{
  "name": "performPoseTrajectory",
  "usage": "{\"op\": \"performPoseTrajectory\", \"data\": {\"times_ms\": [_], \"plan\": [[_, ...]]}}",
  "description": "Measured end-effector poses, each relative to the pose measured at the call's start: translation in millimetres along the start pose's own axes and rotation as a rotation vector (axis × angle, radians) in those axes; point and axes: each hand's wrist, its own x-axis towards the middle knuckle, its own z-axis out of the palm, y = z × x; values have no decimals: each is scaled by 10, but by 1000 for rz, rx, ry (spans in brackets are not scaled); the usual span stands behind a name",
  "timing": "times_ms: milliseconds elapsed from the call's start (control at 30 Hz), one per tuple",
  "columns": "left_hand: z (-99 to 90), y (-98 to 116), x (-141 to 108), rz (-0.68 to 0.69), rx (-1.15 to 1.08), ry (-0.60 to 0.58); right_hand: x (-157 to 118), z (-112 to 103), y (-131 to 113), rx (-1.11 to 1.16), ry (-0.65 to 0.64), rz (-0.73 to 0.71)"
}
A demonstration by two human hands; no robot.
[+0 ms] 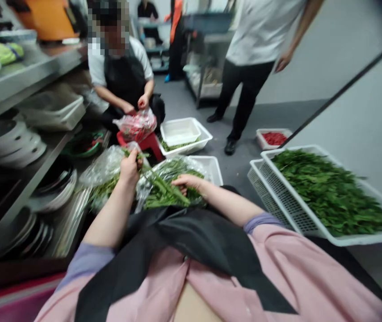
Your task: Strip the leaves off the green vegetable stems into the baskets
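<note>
My left hand (130,169) is closed around the upper end of some leafy green stems (159,182), with bits of leaf sticking out past the fingers. Lower down and to the right, my right hand (191,182) pinches at the greens, its fingertips partly hidden among them. Beneath both hands lies a heap of stemmed greens (157,200) in an open clear plastic bag (141,190). Another clear bag (100,167) sits to the left, with more greens beside it. Motion blurs the finer stems.
On my right a white basket (286,192) holds picked green leaves (328,192). A co-worker (123,67) opposite handles a bag of red chillies (139,125) on a red stool (152,145). Another person (251,80) stands behind white trays (206,136). Steel shelving (60,67) with dishes lines the left.
</note>
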Motion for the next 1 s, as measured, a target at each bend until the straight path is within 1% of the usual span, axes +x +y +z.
{"op": "performPoseTrajectory", "data": {"times_ms": [67,100,200,267,300,367,467,533,600,700,800,867,900,1000], "plan": [[-7,14,-5,-22,36,-5,46,4,27,11,36,75],[-13,12,6,-26,46,-14,74,-3,44,27,29,87],[-22,-8,47,23,58,-66,139,-23,103,66,-39,3],[-18,-23,46,70,84,-81,160,-14,146,13,-74,-48],[-13,-29,37,88,93,-81,169,-4,166,-26,-69,-66],[-2,-36,5,103,90,-70,188,25,199,-87,-4,-93],[8,-40,-54,88,60,-49,207,84,236,-132,178,-124],[-1,-46,-83,72,58,-30,196,127,255,-195,266,-139],[-32,-66,-90,59,74,1,168,159,269,-314,308,-174],[-124,-109,-69,67,106,33,124,185,286,-477,355,-289],[-220,-144,-60,88,126,53,111,210,311,-522,427,-397],[-246,-163,-78,86,125,88,124,217,324,-473,500,-431],[-243,-171,-94,82,122,103,133,208,325,-402,547,-438],[-187,-175,-143,92,103,125,132,101,297,-64,700,-395]]}}
